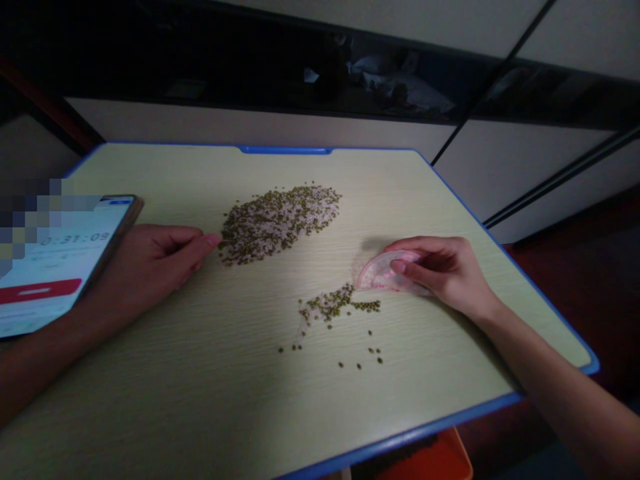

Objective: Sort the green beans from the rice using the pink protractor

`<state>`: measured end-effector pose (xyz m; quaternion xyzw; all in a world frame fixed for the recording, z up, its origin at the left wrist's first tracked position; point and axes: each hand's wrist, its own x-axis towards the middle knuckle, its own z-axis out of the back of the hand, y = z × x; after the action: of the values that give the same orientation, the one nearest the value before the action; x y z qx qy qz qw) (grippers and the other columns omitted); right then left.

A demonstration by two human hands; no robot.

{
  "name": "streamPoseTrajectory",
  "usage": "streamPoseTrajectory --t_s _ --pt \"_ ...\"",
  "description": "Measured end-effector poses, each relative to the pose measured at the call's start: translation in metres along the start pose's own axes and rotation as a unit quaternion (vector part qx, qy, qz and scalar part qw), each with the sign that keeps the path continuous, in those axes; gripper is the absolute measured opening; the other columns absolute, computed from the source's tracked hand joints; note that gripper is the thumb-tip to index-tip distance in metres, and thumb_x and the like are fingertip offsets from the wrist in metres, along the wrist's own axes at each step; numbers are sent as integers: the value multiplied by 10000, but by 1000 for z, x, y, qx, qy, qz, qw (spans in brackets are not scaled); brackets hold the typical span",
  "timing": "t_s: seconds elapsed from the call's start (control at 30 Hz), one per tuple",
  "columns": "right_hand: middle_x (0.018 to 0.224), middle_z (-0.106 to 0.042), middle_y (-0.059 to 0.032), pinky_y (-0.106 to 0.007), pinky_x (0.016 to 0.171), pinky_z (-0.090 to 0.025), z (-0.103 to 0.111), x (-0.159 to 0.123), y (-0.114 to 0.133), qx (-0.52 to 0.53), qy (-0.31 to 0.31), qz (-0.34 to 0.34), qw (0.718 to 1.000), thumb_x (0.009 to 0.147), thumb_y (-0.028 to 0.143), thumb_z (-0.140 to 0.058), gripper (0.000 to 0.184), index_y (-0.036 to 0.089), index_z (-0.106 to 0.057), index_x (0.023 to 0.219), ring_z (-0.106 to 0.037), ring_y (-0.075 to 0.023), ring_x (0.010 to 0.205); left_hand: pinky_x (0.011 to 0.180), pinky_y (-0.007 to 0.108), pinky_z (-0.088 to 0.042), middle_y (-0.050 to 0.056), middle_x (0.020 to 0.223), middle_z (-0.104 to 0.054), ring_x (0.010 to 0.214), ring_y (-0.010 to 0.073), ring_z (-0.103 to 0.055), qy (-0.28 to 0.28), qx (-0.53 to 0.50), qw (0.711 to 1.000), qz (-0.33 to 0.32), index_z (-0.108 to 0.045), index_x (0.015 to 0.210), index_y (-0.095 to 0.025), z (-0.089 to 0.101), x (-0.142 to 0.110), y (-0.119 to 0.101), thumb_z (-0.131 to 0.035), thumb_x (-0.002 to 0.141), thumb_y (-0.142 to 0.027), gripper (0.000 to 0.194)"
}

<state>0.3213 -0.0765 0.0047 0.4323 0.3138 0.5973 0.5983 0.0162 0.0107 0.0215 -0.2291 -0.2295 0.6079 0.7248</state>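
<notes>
A mound of small green beans, like mung beans, mixed with pale grains (280,220) lies on the table (175,387). At its left edge, my left hand (170,257) is closed, thumb against the curled fingers; whether anything is between the tips cannot be seen. My right hand (445,270) grips a clear, pink-tinted protractor (383,272) between thumb and fingers, tilted with its curved rim to the left. The protractor's lower left end is at a smaller scatter of beans and pale grains (327,305). Several single beans (370,350) lie nearer to me.
A phone (50,267) with a running timer lies at the left, partly behind my left forearm. The table has a blue edge (420,433). Below its front edge is an orange container (450,457) with dark contents. A cabinet front (350,137) stands behind the table.
</notes>
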Motion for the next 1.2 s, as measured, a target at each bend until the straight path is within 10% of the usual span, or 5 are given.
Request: streamPoseTrajectory --t_s 1.2 --pt "589 -641 7 -191 404 -442 -1 1 -4 61 53 -5 997 680 162 -668 136 155 -711 809 -524 -71 439 333 177 -240 -68 311 -321 297 42 -293 1 -2 1000 -10 -368 372 -197 0 2 6 -455 643 -495 412"
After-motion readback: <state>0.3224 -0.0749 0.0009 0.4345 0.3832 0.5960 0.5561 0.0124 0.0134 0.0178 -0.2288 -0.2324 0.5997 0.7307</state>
